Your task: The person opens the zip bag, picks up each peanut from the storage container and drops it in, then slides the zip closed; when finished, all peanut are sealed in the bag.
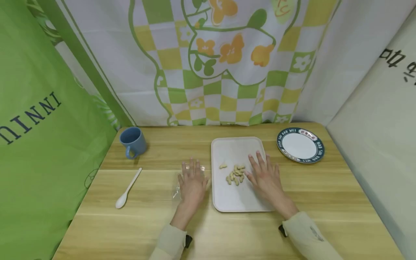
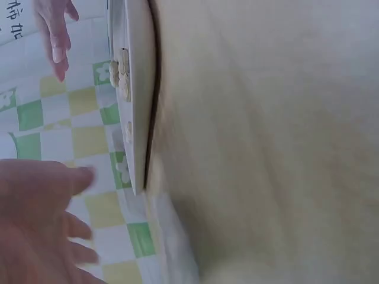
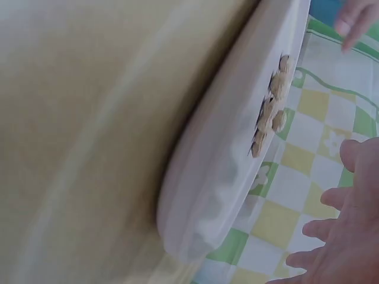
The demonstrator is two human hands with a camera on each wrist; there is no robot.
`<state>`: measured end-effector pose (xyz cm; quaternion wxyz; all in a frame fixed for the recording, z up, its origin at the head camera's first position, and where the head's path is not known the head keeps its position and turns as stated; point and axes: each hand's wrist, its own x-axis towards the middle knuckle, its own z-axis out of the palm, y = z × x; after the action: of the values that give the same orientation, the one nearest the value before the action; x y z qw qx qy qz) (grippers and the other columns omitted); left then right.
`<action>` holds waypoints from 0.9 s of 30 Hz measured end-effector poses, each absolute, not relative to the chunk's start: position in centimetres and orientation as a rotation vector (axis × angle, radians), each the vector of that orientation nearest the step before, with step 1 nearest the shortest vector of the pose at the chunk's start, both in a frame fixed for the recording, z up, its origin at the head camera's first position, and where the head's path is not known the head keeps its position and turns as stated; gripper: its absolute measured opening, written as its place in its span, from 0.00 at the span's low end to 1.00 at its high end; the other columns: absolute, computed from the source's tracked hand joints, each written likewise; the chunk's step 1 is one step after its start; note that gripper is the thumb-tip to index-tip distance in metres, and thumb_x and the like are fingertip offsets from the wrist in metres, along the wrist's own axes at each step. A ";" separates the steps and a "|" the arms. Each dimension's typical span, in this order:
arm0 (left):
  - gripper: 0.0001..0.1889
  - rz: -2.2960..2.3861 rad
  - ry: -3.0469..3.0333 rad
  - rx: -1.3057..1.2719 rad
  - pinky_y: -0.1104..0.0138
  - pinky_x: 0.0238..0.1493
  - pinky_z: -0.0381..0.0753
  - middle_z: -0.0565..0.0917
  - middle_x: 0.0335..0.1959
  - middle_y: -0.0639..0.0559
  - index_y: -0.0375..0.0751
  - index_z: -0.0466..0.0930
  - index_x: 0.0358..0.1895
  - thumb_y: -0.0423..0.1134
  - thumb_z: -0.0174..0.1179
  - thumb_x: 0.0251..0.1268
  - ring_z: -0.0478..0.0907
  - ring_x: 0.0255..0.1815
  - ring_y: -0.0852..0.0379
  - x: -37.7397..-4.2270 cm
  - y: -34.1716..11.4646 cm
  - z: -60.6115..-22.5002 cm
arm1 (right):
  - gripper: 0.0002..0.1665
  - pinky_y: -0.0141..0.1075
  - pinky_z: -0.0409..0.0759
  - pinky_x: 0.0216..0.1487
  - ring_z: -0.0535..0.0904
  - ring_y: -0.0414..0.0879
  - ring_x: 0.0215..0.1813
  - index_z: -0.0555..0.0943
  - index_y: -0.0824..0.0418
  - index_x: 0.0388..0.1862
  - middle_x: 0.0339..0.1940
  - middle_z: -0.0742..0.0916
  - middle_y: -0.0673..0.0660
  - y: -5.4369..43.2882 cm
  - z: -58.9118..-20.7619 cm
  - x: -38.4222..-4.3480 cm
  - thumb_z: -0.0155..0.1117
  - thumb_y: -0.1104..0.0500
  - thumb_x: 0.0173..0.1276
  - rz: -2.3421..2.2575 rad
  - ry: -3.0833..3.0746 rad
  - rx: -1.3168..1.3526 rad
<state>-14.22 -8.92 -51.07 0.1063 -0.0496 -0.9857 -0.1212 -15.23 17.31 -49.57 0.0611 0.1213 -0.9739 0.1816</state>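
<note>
Spread and holding nothing, my left hand (image 1: 192, 186) is above a clear plastic bag (image 1: 176, 193) on the table, left of a white tray (image 1: 224, 198). Much of the bag is hidden beneath that hand. Over the tray's right side is my right hand (image 1: 266, 180), its fingers also spread, with nothing in it. A small pile of peanuts (image 1: 236, 174) lies in the tray, near the right thumb. One peanut (image 1: 222, 165) sits apart, up and left of the pile. In the right wrist view the fingers (image 3: 320, 229) appear raised above the tray.
At the back left stands a blue mug (image 1: 134, 142), its handle towards me. A white spoon (image 1: 128, 189) lies in front of it. To the tray's right is a white plate (image 1: 299, 145) with a dark patterned rim. A checked curtain (image 1: 227, 97) hangs behind the table.
</note>
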 end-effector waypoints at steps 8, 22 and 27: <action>0.33 -0.259 -3.048 -0.005 0.39 0.52 0.74 0.67 0.65 0.27 0.27 0.68 0.64 0.47 0.61 0.64 0.66 0.62 0.26 -12.5 -10.1 -51.9 | 0.37 0.73 0.50 0.63 0.48 0.72 0.73 0.59 0.59 0.75 0.75 0.60 0.67 16.6 -50.0 -13.8 0.56 0.50 0.72 0.623 -2.909 0.441; 0.17 -0.322 -2.835 -0.335 0.49 0.44 0.82 0.80 0.55 0.36 0.34 0.80 0.53 0.24 0.56 0.61 0.79 0.52 0.36 -10.2 -11.5 -51.8 | 0.21 0.55 0.71 0.60 0.72 0.59 0.63 0.78 0.65 0.57 0.59 0.79 0.63 12.3 -49.4 -10.7 0.62 0.58 0.68 1.048 -2.628 0.631; 0.19 -0.305 -2.782 -0.555 0.49 0.49 0.81 0.77 0.61 0.42 0.41 0.78 0.57 0.30 0.59 0.62 0.77 0.57 0.40 -8.9 -11.2 -51.2 | 0.16 0.40 0.81 0.40 0.81 0.44 0.40 0.82 0.62 0.50 0.40 0.86 0.52 10.7 -48.5 -10.5 0.57 0.54 0.72 1.314 -2.738 0.449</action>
<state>-8.87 -11.17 -51.20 0.1436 -0.1926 -0.9649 -0.1057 -10.48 10.70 -48.49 0.0358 0.1462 -0.8913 0.4276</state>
